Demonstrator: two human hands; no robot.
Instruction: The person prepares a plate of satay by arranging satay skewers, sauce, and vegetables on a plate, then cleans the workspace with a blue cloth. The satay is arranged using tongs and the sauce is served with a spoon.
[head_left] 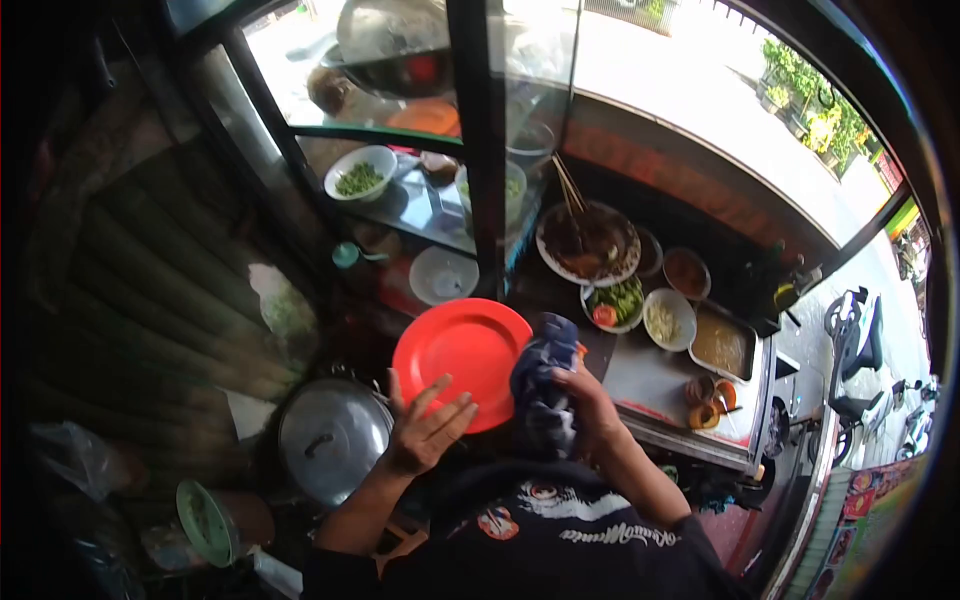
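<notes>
Where the glass-fronted food cart stands, its counter (650, 375) is crowded with containers. A rectangular metal tray (722, 345) is filled with a yellowish-brown sauce. Behind it, a large plate (588, 242) is loaded with dark food, and sticks are leaned into it. A lidded metal pot (331, 437) is set low at the left, its contents hidden. Beside the tray, a white bowl (669, 319) is filled with pale shreds, and a second bowl (612, 303) is filled with green leaves and something red, perhaps a tomato, though the view is too small to be sure. On the shelf behind the glass, a white bowl of chopped greens (361, 172) is kept.

In front of the cart, just above the pot, a round red plate (462, 360) is held tilted toward the camera; it looks plain, smooth and bare, with a shallow raised rim. Its lower edge is supported by the left hand (425, 428), whose fingers are spread open against it. A dark blue patterned cloth (540, 385) is gripped in the closed right hand (592, 405) and pressed against the plate's right edge.
</notes>
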